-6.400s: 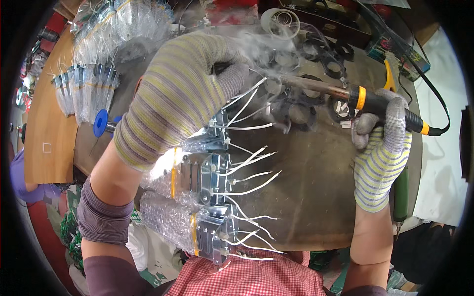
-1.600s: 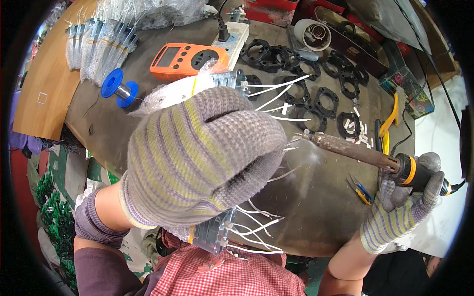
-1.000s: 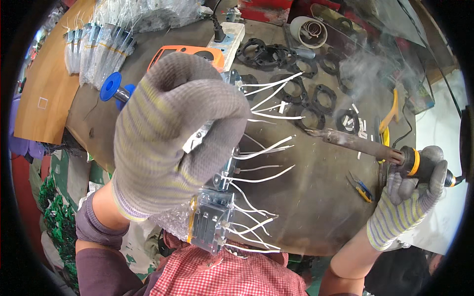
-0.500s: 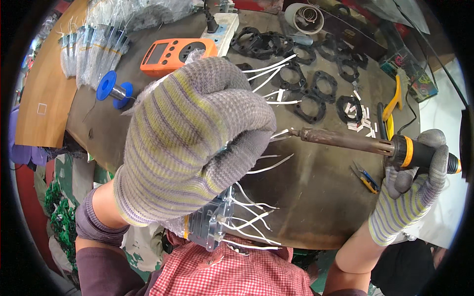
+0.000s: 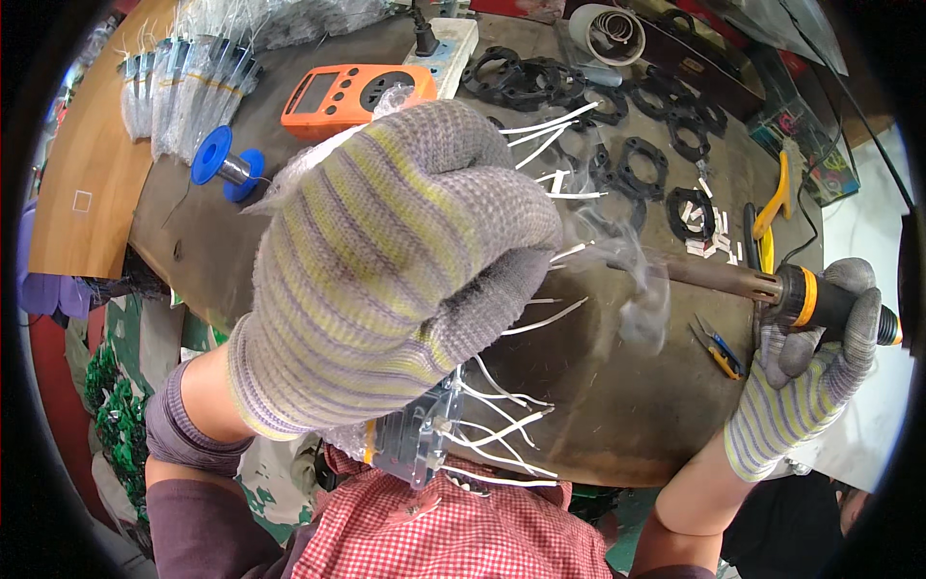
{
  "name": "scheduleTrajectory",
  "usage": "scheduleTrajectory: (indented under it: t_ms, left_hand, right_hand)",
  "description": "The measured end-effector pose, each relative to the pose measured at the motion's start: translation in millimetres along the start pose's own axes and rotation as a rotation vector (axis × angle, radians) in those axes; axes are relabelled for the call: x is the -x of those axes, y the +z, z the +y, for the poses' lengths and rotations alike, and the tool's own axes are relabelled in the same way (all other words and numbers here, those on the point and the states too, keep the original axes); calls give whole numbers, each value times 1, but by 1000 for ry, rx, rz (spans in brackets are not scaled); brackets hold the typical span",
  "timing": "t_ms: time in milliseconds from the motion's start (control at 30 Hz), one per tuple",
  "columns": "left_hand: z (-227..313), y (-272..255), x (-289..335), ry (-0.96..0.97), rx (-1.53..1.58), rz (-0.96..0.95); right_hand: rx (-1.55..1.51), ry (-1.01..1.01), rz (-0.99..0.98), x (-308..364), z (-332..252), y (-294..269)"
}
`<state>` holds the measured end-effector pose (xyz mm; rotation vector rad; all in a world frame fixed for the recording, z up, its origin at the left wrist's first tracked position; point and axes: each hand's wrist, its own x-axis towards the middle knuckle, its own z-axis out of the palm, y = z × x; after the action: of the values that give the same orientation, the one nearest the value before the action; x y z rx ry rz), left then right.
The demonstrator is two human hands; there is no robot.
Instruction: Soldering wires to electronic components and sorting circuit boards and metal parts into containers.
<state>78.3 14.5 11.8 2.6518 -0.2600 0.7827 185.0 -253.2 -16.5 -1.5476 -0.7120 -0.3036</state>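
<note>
My left hand point(image 5: 395, 261), in a striped knitted glove, is closed, its fingers curled under so that what they grip is hidden. White wires point(image 5: 569, 253) stick out to the right past its fingers, with bare ends. Below the hand, grey plastic-wrapped parts point(image 5: 410, 439) carry more white wires point(image 5: 502, 429). My right hand point(image 5: 815, 357), gloved alike, is wrapped round the black handle of a soldering iron point(image 5: 719, 277). The iron points left toward the wire end by my left fingers; smoke point(image 5: 641, 280) blurs its tip, so contact cannot be made out.
A blue solder spool point(image 5: 231, 166), an orange multimeter point(image 5: 352, 96) and wrapped bundles point(image 5: 188, 96) lie at the left and back. Black ring-shaped parts point(image 5: 637, 169), small white pieces point(image 5: 709, 227), blue-yellow snips point(image 5: 716, 347) and yellow-handled pliers point(image 5: 775, 203) are to the right.
Smoke has risen around the iron's tip. My left hand has shifted slightly to the right. The right hand keeps its hold on the iron almost in place.
</note>
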Motion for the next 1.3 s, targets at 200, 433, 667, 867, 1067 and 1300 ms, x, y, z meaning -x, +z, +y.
scheduleTrajectory:
  t_ms: [200, 433, 667, 867, 1067, 1300]
  left_hand:
    - [4, -2, 4, -45, -91, -33]
    - [-2, -2, 0, 51, 54, 38]
    - [19, -2, 11, 26, -169, -74]
    - [9, 0, 8, 44, 2, -132]
    - [7, 1, 10, 41, -15, -167]
    - [16, -5, 6, 28, -118, -233]
  right_hand:
    - [-213, 182, -89, -9, -4, -26]
    - [13, 32, 438, -7, -2, 7]
    - [142, -101, 123, -2, 1, -5]
    - [224, -254, -113, -2, 9, -18]
    - [382, -367, -266, -7, 7, -24]
    - [362, -295, -208, 0, 4, -24]
